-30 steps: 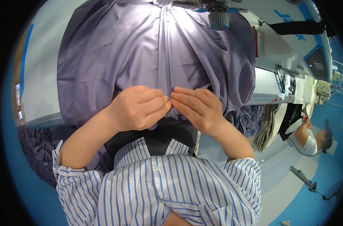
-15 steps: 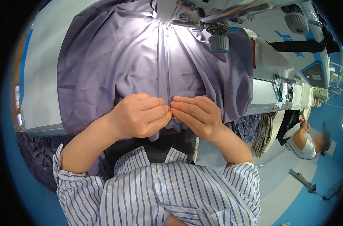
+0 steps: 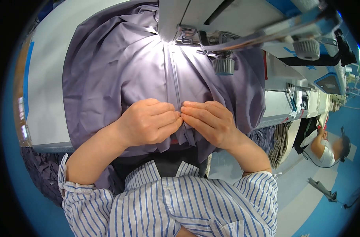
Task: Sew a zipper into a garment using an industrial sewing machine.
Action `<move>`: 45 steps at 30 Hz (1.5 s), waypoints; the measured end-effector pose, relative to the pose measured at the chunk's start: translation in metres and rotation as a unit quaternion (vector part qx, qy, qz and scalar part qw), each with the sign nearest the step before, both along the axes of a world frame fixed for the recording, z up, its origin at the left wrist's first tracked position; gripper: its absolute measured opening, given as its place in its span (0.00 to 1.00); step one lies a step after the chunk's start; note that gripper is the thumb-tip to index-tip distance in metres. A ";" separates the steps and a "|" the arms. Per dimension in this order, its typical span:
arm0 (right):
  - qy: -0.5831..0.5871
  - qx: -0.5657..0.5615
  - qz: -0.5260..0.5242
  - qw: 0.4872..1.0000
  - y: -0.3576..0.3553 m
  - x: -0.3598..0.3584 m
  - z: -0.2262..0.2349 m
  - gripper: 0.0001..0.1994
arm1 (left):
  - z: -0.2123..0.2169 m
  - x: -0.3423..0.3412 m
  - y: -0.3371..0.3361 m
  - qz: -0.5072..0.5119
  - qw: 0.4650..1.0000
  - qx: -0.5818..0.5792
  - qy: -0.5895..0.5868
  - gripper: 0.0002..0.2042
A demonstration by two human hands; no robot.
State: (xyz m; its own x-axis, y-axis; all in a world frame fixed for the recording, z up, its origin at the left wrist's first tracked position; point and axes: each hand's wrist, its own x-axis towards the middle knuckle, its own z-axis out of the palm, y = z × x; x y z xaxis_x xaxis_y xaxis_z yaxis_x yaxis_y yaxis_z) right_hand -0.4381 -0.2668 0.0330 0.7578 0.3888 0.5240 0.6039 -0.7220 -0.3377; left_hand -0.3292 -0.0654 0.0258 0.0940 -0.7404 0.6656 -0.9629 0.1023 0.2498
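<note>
Mauve-grey satiny fabric [image 3: 99, 93] lies in loose folds over the sewing table, its far part running under the sewing machine [image 3: 235, 15]. A long straight strip that looks like a zipper [image 3: 175, 79] runs down the fabric's middle from the lit needle area towards me. At the strip's near end, my left hand [image 3: 150, 122] pinches the fabric between thumb and fingers. Close against it, my right hand [image 3: 211, 122] is closed on the same cloth, fingertips almost touching the left ones. The machine head hides the needle and presser foot.
A ribbed knob [image 3: 223, 67] hangs from the machine, right of the lamp glow. Small tools [image 3: 292, 96] lie in a tray on the table's right. Crumpled dark cloth [image 3: 41, 173] hangs at left, with stacked cloth [image 3: 282, 144] at right. Another person [image 3: 324, 146] sits further right.
The view has shifted, so the machine head looks larger and reaches lower, covering the foot area. Both hands keep their pinch at the strip's near end, with little movement.
</note>
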 end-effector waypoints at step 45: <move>0.195 0.170 -0.214 0.942 -0.001 -0.029 0.010 0.07 | 0.010 -0.044 -0.004 0.161 0.977 0.086 0.107 0.16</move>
State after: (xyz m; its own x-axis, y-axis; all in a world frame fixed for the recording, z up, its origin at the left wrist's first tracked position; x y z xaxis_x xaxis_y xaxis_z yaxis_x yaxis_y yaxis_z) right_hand -0.4673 -0.2679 0.0431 0.9676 -0.1356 0.2129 0.0650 -0.6812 -0.7292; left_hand -0.3731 -0.0690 0.0353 0.4632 -0.7488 0.4740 -0.8624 -0.2576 0.4357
